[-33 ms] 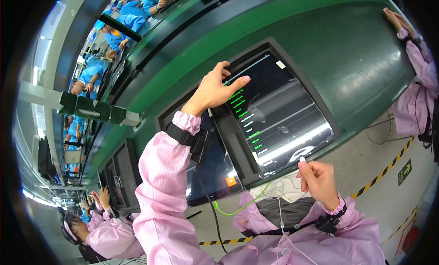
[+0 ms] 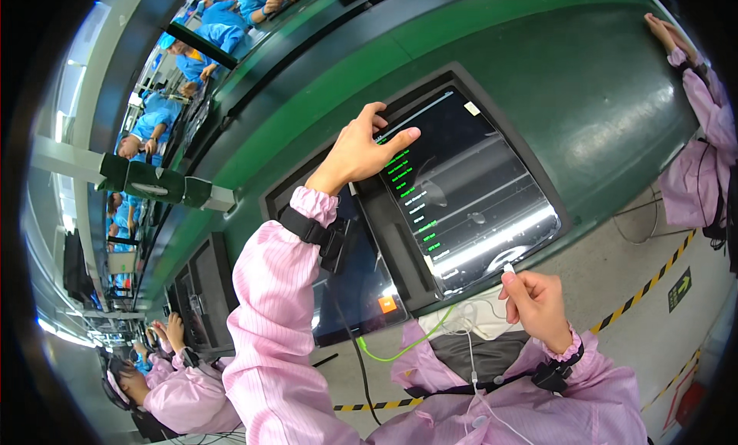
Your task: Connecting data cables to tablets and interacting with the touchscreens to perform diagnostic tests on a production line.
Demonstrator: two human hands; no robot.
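Observation:
A large tablet (image 2: pixel 480 187) lies face up in a dark foam tray (image 2: pixel 377 203), its lit black screen showing lines of green and white text. My left hand (image 2: pixel 355 154) is over its far left edge, fingers apart, thumb stretched above the screen. At the near edge my right hand (image 2: pixel 538 305) pinches a small white plug (image 2: pixel 508 267); whether it sits in the tablet's port, I cannot tell. Beside this tablet, a second dark tablet (image 2: pixel 354 287) with an orange square on its screen is partly hidden by my left sleeve. A green cable (image 2: pixel 407 356) runs near its lower edge.
The tray stands on a green bench (image 2: pixel 600 84). Another foam tray (image 2: pixel 207 291) is farther left, near a co-worker in pink (image 2: pixel 192 395). A wrapped post (image 2: pixel 146 182) rises at left. Another person's hands (image 2: pixel 667 38) rest at far right. A white cable (image 2: pixel 470 353) hangs before me.
Some lower lines of text on the tablet screen look slightly different. Both hands keep their places.

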